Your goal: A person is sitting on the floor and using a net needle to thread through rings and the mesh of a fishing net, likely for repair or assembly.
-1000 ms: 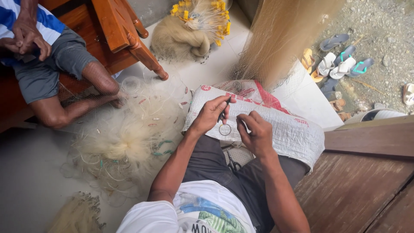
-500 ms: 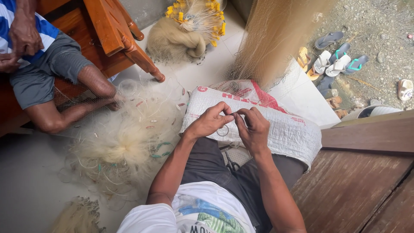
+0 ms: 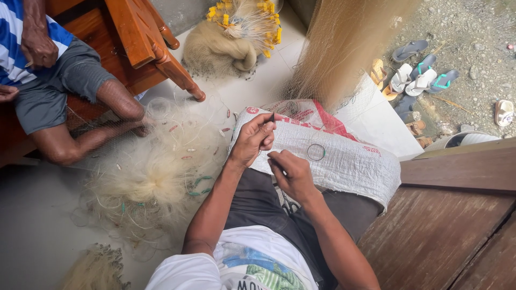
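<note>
Head view: left hand [image 3: 252,140] pinches a small dark needle-like tool [image 3: 272,117], fingers closed on it, above the white woven sack [image 3: 344,161] across the lap. Right hand [image 3: 293,174] curls closed just beside, apparently pinching line; pale fishing net [image 3: 156,182] heaped left.

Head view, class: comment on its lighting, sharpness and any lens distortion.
Head view: soft, even daylight with faint shadows and no strong glare; left hand and right hand over the white woven sack look sharp; the fine net pile blurs into a pale haze; the wide lens bows the wooden bench and edges outward.
</note>
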